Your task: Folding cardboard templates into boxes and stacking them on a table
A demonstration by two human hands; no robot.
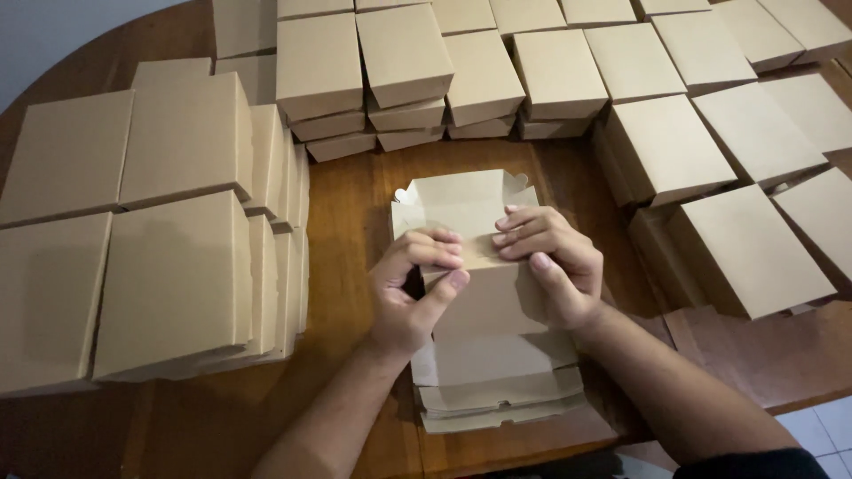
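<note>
A half-folded brown cardboard box (466,206) stands in the middle of the wooden table, its far flap with notched corners raised toward the back. My left hand (410,288) grips the box's near left edge, fingers curled over the fold and thumb pressed on the front panel. On the right side my right hand (550,262) pinches the same fold, fingertips on top. Beneath the box lies a small pile of flat unfolded box blanks (497,395) at the table's near edge.
Finished closed brown boxes ring the work spot: stacks at the left (177,284), rows across the back (484,75), more at the right (754,248). The round wooden table (342,195) shows bare wood between them. Tiled floor (825,435) appears at the bottom right.
</note>
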